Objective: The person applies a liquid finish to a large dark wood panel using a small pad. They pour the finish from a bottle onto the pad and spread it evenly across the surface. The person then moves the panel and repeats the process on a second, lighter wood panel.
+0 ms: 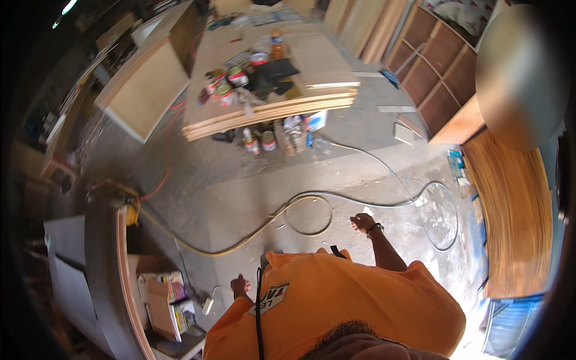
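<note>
My left hand (pixel 241 284) hangs low beside my orange shirt, its fingers loosely bent and a little apart, with nothing seen in it. Out in front of my body on the right is my right hand (pixel 362 223), a dark band (pixel 375 227) around its wrist. Its fingers are loosely curled and no object shows in them. Beneath it lies the dusty concrete floor. A grey-yellow hose (pixel 270 219) runs across the floor between and beyond my hands, touching neither, and loops near the right one.
Ahead, stacked wooden panels (pixel 270 114) carry cans, a bottle (pixel 276 45) and dark cloths; more cans (pixel 267 140) stand below. A pale cabinet (pixel 144 84) is at left, a wood-grain slab (pixel 510 216) at right. An open cardboard box (pixel 159 306) sits lower left. An orange cord (pixel 165 171) crosses the floor.
</note>
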Demonstrator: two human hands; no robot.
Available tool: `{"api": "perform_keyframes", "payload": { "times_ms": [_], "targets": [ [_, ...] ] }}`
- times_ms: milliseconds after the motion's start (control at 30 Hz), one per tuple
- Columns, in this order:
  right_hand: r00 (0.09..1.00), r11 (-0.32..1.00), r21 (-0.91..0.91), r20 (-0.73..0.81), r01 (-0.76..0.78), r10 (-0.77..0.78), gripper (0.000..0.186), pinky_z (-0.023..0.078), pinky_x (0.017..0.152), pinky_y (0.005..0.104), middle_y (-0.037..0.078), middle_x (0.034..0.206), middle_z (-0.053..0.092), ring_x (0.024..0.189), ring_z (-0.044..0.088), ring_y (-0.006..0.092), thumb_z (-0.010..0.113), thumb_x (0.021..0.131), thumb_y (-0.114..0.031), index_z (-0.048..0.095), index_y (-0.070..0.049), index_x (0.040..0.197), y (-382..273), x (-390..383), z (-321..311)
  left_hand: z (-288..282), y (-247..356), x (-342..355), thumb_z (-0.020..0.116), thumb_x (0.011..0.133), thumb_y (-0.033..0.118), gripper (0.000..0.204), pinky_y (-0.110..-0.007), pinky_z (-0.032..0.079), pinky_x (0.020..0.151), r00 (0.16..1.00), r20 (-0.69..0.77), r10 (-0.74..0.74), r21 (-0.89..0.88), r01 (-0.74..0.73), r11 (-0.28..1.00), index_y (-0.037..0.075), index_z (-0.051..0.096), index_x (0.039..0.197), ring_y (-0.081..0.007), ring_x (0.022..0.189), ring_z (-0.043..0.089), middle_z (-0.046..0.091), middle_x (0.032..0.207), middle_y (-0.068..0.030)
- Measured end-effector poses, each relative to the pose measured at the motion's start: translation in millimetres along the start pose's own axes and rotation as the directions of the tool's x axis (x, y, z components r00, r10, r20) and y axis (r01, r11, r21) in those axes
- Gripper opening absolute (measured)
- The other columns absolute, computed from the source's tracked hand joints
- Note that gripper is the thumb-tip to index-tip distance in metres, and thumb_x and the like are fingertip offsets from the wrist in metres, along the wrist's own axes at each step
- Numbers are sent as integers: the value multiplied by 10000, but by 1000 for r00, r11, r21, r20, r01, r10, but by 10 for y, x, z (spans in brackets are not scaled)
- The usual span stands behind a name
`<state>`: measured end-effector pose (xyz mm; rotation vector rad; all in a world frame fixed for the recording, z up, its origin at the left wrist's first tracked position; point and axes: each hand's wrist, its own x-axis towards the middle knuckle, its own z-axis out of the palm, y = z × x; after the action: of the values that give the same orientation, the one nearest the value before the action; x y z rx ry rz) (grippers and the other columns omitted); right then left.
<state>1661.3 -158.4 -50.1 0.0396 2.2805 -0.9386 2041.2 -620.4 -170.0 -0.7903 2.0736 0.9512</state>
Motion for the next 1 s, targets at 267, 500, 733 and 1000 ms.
{"api": "perform_keyframes", "payload": {
  "times_ms": [267, 500, 733, 1000],
  "targets": [
    [974, 910, 402, -228, 104, -11, 316, 495, 543, 298, 87, 697, 620, 587, 606, 168, 587, 864, -325, 556, -18, 798, -17, 675, -1239, -363, 1483, 985, 512, 925, 284, 226, -406, 451, 639, 920, 163, -356, -559, 384, 735, 65, 563, 942, -232, 762, 600, 628, 893, -97],
    [840, 808, 549, -321, -212, 438, 289, 446, 436, 298, 89, 652, 584, 525, 581, 176, 567, 869, -302, 516, -21, 823, 1231, 1194, -2640, -1168, 4326, 3265, 553, 852, 349, 294, -395, 448, 493, 937, 49, 345, 488, -324, 811, 58, 570, 892, -243, 568, 592, 583, 644, -105],
    [533, 408, 792, -127, -453, 837, 323, 355, 330, 323, 88, 482, 523, 339, 446, 198, 519, 881, -358, 588, -66, 763, 2684, 553, -2049, -1774, 8608, 2943, 576, 846, 312, 309, -372, 466, 633, 651, -61, 756, -147, -755, 639, 13, 557, 769, -251, 676, 616, 621, 708, -118],
    [834, 831, 109, -26, -546, 551, 342, 464, 557, 375, 98, 675, 621, 601, 579, 223, 452, 896, -318, 637, -50, 790, 2212, 2278, -2201, -2303, 9317, 2940, 558, 870, 317, 330, -318, 472, 645, 757, -221, 616, -244, -654, 716, 5, 579, 765, -188, 647, 613, 630, 675, -95]
  ]
}}
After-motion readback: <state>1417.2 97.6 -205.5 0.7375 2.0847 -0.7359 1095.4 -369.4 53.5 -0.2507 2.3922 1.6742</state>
